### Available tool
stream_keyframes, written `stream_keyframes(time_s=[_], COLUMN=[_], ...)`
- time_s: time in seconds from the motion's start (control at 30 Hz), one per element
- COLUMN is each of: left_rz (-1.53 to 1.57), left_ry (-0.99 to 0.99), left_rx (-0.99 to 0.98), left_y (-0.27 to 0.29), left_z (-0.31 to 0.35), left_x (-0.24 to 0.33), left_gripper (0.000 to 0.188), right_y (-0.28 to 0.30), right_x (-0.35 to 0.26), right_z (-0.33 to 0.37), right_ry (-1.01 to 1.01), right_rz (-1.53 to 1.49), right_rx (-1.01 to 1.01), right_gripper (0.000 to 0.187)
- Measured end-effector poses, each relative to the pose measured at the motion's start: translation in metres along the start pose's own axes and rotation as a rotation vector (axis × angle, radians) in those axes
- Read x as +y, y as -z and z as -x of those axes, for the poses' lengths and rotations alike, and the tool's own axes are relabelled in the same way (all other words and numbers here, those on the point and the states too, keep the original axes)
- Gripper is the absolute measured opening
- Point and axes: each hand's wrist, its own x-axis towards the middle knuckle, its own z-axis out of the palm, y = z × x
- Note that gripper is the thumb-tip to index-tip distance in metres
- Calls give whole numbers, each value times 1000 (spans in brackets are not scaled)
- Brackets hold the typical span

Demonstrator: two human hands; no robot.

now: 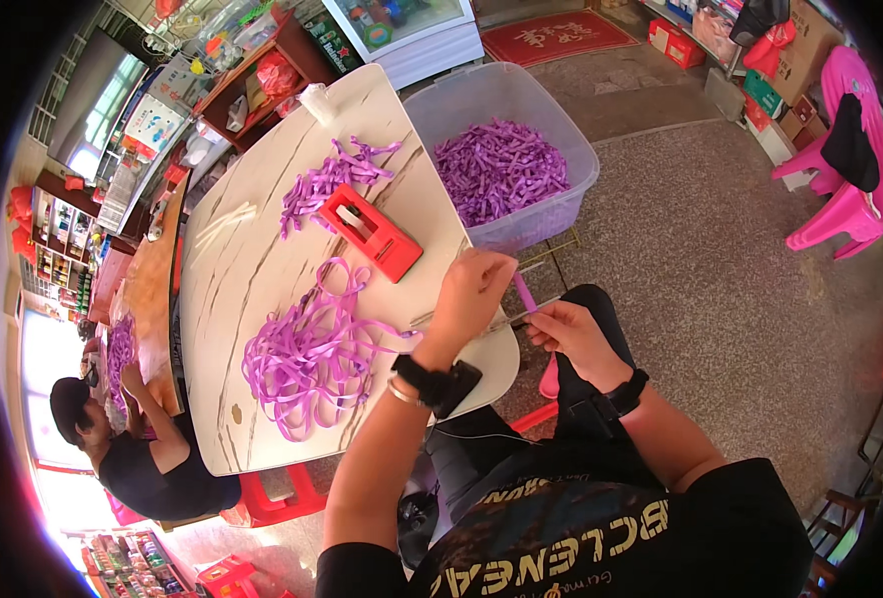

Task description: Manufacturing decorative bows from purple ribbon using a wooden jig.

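Just past the table's right edge, a short purple ribbon strip (525,292) stretches between my hands. My left hand (473,284) has its fingers curled at the strip's upper end. Lower down, my right hand (569,337) pinches the other end between thumb and fingers. A loose tangle of purple ribbon (307,359) lies on the marbled table (252,249), left of my left wrist. Beyond it sits a red tape dispenser (394,251), against a heap of short ribbon pieces (312,189).
A clear plastic bin (586,164) full of short purple ribbon pieces stands beside the table. Thin pale sticks (224,227) and a white roll-like item (317,103) lie on the tabletop. Another person (152,453) sits at the left with more purple ribbon. A pink chair (845,159) stands far right.
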Motion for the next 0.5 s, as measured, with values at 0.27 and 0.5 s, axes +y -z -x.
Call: stream_keyframes(time_s=[0.27,0.5], left_rz=[810,1403], left_ry=[541,748], left_rx=[-235,-222], left_y=[6,-18], left_z=[76,80], left_x=[58,63], left_gripper=[43,53], right_y=[6,7], right_x=[-8,-6], right_z=[-1,-3], right_ry=[6,7], right_rz=[55,13], right_rx=[-97,-112], right_gripper=[18,17])
